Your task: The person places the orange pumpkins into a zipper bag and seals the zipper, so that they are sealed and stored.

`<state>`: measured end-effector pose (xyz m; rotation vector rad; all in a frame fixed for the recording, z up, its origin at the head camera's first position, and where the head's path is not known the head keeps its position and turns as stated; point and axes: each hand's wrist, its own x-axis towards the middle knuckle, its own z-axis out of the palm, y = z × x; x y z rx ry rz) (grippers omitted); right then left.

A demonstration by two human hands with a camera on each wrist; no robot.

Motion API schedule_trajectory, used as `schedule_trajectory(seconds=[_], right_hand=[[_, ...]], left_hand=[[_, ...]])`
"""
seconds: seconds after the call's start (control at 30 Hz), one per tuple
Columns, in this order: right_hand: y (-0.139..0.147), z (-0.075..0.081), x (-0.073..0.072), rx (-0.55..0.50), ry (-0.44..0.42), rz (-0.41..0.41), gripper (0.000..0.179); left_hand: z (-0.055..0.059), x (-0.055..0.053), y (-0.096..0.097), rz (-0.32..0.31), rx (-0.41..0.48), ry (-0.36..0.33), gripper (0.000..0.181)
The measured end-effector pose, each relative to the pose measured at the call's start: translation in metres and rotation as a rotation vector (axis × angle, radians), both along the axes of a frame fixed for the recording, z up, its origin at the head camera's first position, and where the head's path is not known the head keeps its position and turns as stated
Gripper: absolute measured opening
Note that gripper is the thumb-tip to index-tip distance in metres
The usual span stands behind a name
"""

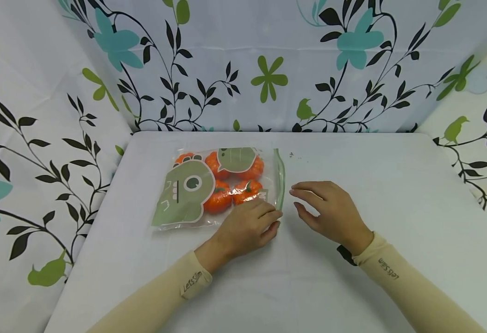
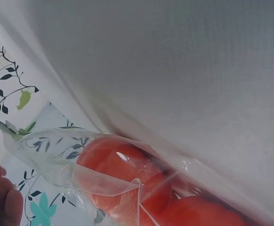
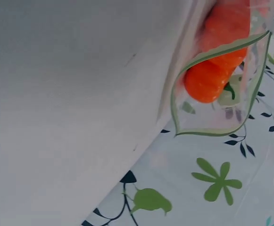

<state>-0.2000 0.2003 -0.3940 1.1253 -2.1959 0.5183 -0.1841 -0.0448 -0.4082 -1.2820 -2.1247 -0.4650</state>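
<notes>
A clear zip bag [image 1: 189, 217] printed with green dinosaur shapes lies on the table, its green-edged mouth [image 1: 280, 178] facing right. Inside are several orange, pumpkin-like pieces [image 1: 217, 200] with green stems. From the right wrist view the mouth's rim [image 3: 207, 133] looks parted. My left hand [image 1: 247, 226] lies over the bag's near right corner, its fingertips by the zip edge. Loosely bent fingers [image 2: 4, 202] of that hand show apart from the plastic in the left wrist view. Just right of the mouth hovers my right hand [image 1: 331, 210], fingers spread, holding nothing.
The table [image 1: 377, 171] has a white cover. Behind it and at both sides hang white cloths [image 1: 227, 41] printed with leaves, flowers and birds. A few small dark marks [image 1: 292, 154] dot the table beyond the right hand.
</notes>
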Motion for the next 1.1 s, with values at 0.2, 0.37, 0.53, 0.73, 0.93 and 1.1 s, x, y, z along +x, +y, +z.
schedule_trajectory(seconds=[0.2, 0.37, 0.53, 0.73, 0.93, 1.1], right_hand=[[-0.007, 0.001, 0.006, 0.098, -0.004, 0.059, 0.041], [-0.008, -0.004, 0.008, 0.219, -0.044, 0.096, 0.045], [-0.012, -0.011, 0.009, 0.262, -0.029, 0.114, 0.041], [-0.017, -0.018, 0.008, 0.272, -0.010, 0.117, 0.038], [-0.022, -0.023, 0.007, 0.239, 0.026, 0.140, 0.035], [-0.024, -0.024, 0.007, 0.213, 0.056, 0.155, 0.029]], left_hand=[[-0.001, 0.004, -0.002, -0.028, -0.089, 0.058, 0.021], [-0.003, 0.006, -0.003, -0.017, -0.188, 0.109, 0.013], [-0.005, 0.008, -0.002, -0.003, -0.233, 0.097, 0.013], [-0.007, 0.006, -0.002, 0.006, -0.240, 0.117, 0.012], [-0.009, 0.006, -0.001, 0.009, -0.229, 0.155, 0.014], [-0.009, 0.008, -0.001, 0.024, -0.233, 0.175, 0.015]])
